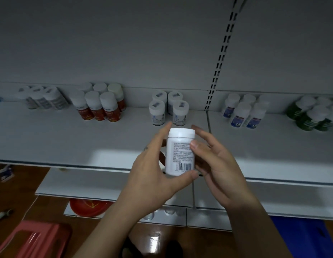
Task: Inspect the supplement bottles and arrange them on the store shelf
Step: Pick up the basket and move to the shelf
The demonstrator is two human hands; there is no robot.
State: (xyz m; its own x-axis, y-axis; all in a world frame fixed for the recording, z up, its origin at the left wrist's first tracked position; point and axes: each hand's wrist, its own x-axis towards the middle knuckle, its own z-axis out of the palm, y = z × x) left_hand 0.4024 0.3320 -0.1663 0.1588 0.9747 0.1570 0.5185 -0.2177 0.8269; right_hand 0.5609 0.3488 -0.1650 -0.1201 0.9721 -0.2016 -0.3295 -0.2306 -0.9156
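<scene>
A white supplement bottle [180, 151] with a white cap stands upright in the air in front of the shelf [87, 146], its barcode and small print facing me. My left hand [154, 168] grips it, thumb under the base and fingers behind. My right hand [214, 159] holds its right side, thumb on the label. Just behind it on the shelf stands a group of matching white bottles with blue-grey labels [168, 108].
More groups line the shelf's back: grey-labelled bottles [42, 97] far left, red-orange ones [98, 104], blue-labelled ones [244, 110], green ones [312, 112] far right. A slotted upright [220, 58] splits the shelving. Below are lower shelves, a red dish [87, 206] and a pink stool [29, 239].
</scene>
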